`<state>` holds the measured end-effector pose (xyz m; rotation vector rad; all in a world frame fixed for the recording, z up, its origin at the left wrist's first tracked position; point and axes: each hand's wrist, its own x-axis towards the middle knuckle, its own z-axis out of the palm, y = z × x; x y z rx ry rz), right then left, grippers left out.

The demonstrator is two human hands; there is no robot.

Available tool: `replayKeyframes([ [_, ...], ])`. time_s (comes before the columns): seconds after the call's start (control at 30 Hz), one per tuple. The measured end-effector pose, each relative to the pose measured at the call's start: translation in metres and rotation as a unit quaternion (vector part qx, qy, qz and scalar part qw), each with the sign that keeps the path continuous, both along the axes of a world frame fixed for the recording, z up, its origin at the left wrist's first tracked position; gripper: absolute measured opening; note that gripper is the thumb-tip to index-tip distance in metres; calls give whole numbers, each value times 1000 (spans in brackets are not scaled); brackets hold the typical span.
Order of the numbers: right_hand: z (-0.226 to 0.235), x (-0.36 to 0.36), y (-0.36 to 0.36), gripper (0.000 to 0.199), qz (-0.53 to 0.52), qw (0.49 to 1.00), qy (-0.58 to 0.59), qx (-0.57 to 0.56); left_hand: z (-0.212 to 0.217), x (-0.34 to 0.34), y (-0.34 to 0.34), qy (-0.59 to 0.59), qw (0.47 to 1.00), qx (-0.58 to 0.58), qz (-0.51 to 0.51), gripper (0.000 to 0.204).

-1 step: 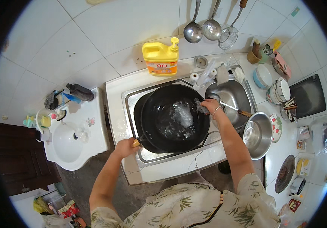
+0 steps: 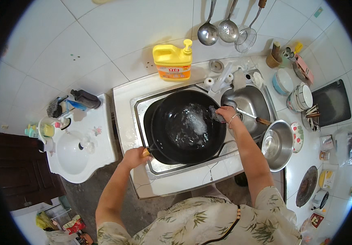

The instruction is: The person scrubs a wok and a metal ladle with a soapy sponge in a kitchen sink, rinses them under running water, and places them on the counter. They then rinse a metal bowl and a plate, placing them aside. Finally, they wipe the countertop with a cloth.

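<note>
A black wok [image 2: 172,122] rests over the left basin of the steel sink [image 2: 138,118], with a pool of water [image 2: 198,122] shining inside it. My left hand [image 2: 135,157] is closed round its wooden handle [image 2: 146,152] at the lower left. At the wok's right inner wall, my right hand [image 2: 226,113] grips a grey scouring pad [image 2: 215,114], partly hidden by my fingers. Just beyond that hand, a ladle [image 2: 247,115] with a wooden grip lies across the right basin [image 2: 254,98]. The faucet [image 2: 221,79] stands behind the wok.
A yellow detergent jug [image 2: 174,63] stands behind the sink. To the right are a steel bowl [image 2: 277,145], stacked bowls [image 2: 300,97] and a black cutting board [image 2: 332,102]. Ladles and strainers [image 2: 227,32] hang on the wall. A white washbasin [image 2: 71,157] is at left.
The water in the wok has shifted slightly. Both hands keep nearly the same places.
</note>
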<state>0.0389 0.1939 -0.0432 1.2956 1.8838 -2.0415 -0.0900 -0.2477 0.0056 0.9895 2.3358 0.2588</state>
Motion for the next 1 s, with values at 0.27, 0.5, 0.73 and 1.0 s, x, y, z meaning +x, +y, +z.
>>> replayKeyframes([
  [0.27,-11,-1,-44,52,39,916,-27,399,-22,3,-3,177,984,-1,10,54],
  [0.5,-36,-20,-105,50,322,805,-8,499,-23,0,-1,159,986,-43,15,52],
  [0.73,-71,18,-132,43,314,870,64,375,-17,-3,0,139,989,-51,16,50],
  [1.0,-68,7,-179,46,492,832,134,220,-20,-3,1,152,987,-42,18,54],
])
